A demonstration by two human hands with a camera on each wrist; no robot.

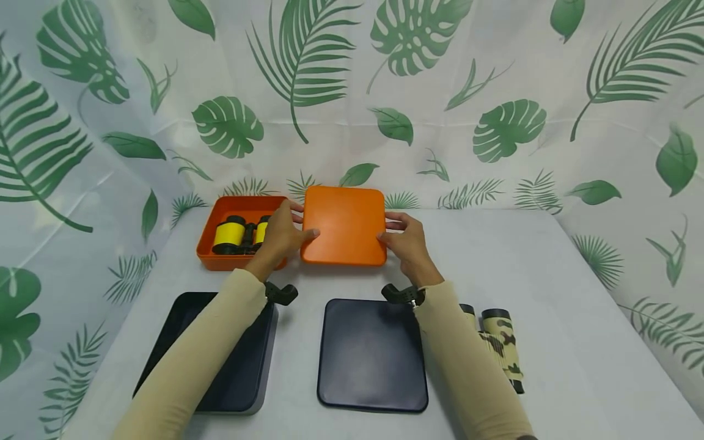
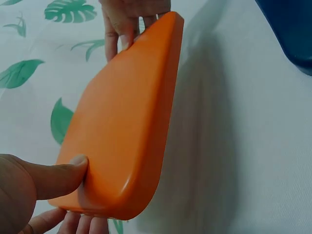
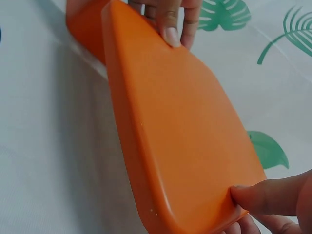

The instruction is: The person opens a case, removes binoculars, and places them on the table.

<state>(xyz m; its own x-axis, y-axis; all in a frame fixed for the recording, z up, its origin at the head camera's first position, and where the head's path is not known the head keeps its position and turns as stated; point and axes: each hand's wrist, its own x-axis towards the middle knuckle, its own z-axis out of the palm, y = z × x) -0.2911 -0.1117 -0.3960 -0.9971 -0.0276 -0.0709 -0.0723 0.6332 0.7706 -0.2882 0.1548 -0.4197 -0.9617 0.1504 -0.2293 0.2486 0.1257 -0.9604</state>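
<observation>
Both hands hold an orange square lid (image 1: 344,226) up off the table, its smooth outer face toward the head camera. My left hand (image 1: 282,232) pinches its left edge, thumb on the face and fingers behind. On the opposite edge my right hand (image 1: 408,242) grips the same way. To the left stands an orange box (image 1: 220,263), partly behind the left hand, with yellow and black binoculars (image 1: 230,234) lying in it. In the left wrist view the lid (image 2: 122,117) is tilted above the table; the right wrist view shows the lid (image 3: 180,122) between both thumbs.
A dark navy box (image 1: 242,366) stands at the front left, partly under the left arm. Its matching dark lid-like panel (image 1: 373,360) lies at the front middle. Camouflage binoculars (image 1: 503,342) lie beside the right forearm. A leaf-patterned curtain (image 1: 429,122) hangs behind the white table (image 1: 550,275).
</observation>
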